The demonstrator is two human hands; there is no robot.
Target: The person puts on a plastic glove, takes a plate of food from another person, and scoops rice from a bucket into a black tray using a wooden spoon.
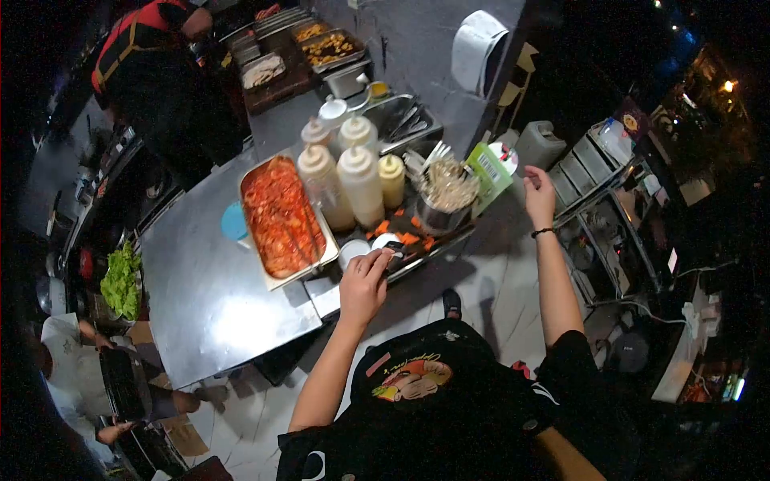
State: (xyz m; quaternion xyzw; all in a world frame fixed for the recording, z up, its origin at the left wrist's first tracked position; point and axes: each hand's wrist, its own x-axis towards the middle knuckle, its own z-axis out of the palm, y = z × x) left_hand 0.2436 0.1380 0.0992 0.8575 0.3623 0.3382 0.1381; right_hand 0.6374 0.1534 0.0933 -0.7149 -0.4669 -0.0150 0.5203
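Note:
My left hand (365, 284) is closed at the front edge of the metal counter, its fingertips on something small and dark that I cannot make out. White round lids or cups (353, 253) lie just beyond it, with orange pieces (409, 238) scattered on a dark surface. My right hand (540, 195) hangs in the air to the right, fingers loosely bent and apart, holding nothing. A green card or packet (488, 176) stands to its left. Close by is a metal container of pale shreds (447, 186), with utensils sticking up beside it.
A tray of red-sauced food (281, 216) with tongs sits on the metal counter (192, 280). Several squeeze bottles (358, 180) stand beside it. People (68, 361) are at the left; another is at upper left. Shelving (581, 164) stands at right, lettuce (120, 280) at left.

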